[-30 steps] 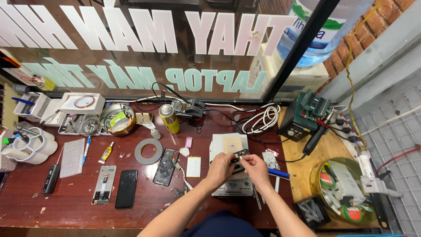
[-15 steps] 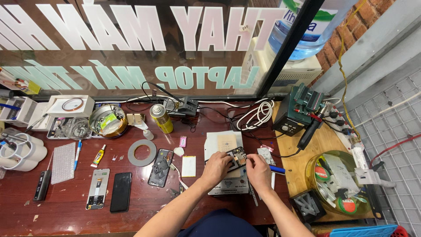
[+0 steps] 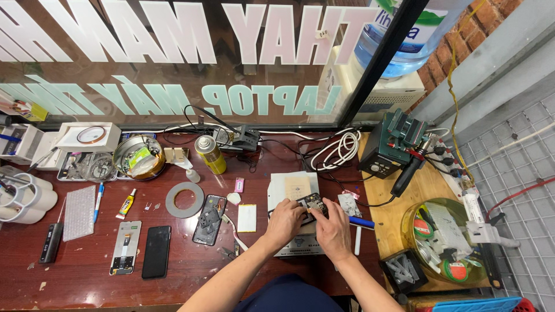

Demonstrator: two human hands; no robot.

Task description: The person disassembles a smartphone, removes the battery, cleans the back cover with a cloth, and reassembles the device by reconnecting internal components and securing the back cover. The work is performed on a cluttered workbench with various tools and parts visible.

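Both my hands work over a small dark phone circuit board (image 3: 312, 203) lying on a white pad (image 3: 292, 188) at the middle of the red-brown workbench (image 3: 87, 277). My left hand (image 3: 285, 222) presses on the board's left side. My right hand (image 3: 330, 230) pinches its right side with closed fingers; whether a tool is in it is hidden. A blue-handled tool (image 3: 361, 222) lies just right of my right hand.
An opened phone (image 3: 208, 212), a battery (image 3: 247, 218), a tape ring (image 3: 185, 199) and two phones (image 3: 156, 252) lie to the left. A yellow spray can (image 3: 209, 153), a coiled white cable (image 3: 341, 147), a green solder station (image 3: 388, 147) and a glass bowl of parts (image 3: 442, 240) stand around.
My head has drifted a little, shifting the whole scene. Both hands stay on the circuit board, their fingers closing in tighter over it.
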